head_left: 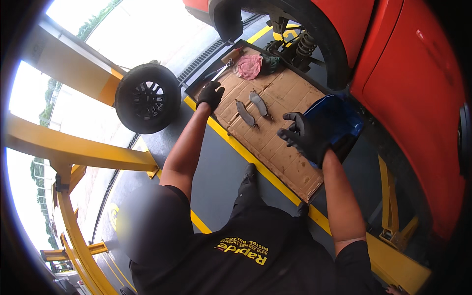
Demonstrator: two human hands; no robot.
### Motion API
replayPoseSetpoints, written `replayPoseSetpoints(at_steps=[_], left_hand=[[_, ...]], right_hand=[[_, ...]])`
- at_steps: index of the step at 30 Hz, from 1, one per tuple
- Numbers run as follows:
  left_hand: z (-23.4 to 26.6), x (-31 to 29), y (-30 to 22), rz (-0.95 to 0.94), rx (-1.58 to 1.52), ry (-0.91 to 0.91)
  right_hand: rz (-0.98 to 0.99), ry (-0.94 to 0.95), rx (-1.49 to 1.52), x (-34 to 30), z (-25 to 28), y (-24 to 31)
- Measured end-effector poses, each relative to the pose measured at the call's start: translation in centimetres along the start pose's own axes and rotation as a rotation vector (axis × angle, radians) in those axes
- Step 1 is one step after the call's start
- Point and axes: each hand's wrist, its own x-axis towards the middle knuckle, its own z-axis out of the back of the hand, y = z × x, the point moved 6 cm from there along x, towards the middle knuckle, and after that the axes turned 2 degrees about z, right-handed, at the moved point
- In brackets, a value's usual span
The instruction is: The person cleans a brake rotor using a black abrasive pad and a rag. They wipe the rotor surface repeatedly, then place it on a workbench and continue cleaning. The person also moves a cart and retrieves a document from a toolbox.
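Observation:
My left hand (210, 96), in a black glove, is at the left edge of the cardboard (280, 147). Its fingers are curled at the lower end of a long silver wrench (222, 71) and look closed on it. My right hand (309, 137), gloved too, hovers over the right part of the cardboard, fingers spread and nothing visible in them. Between the hands lie two curved grey brake pads, one brake pad (258, 103) beside the other brake pad (245, 113). A pink rag (249, 67) is crumpled at the far end.
Right of my right hand is a blue plastic piece (339, 115). A dark cloth (270, 64) lies by the rag. The red car (408, 98) stands along the right, its coil spring (305, 45) exposed. A wheel (148, 98) and yellow lift arm (83, 147) are at left.

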Motion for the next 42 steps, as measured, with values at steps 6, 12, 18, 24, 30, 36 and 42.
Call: replayPoseSetpoints(at_steps=[6, 12, 18, 24, 30, 36, 42], left_hand=[[-2.3, 25.4, 8.4, -0.003, 0.483, 0.074], [-3.5, 31.8, 9.4, -0.022, 0.563, 0.298], [-5.7, 34.9, 7.4, -0.019, 0.609, 0.368], [-9.1, 33.5, 3.5, -0.211, 0.685, 0.244], [-10.7, 33.4, 2.3, -0.179, 0.577, 0.325], [-16.1, 32.3, -3.8, -0.03, 0.808, 0.348], [-20.4, 28.8, -7.4, 0.223, 0.403, 0.24]], right_hand=[[-0.321, -0.282, -1.134, 30.1, -5.9, -1.0], [-0.371, -0.353, -0.964, 40.0, -6.7, -3.5], [-0.327, -0.444, -0.747, 41.7, -5.5, -6.0], [-0.091, -0.66, -0.214, 37.4, 1.8, -6.5], [0.28, -0.534, 0.757, 19.8, 15.6, -0.3], [0.245, -1.18, 0.565, -3.5, 38.8, -13.1], [-0.164, -1.369, 0.378, -13.2, 62.9, -46.1]])
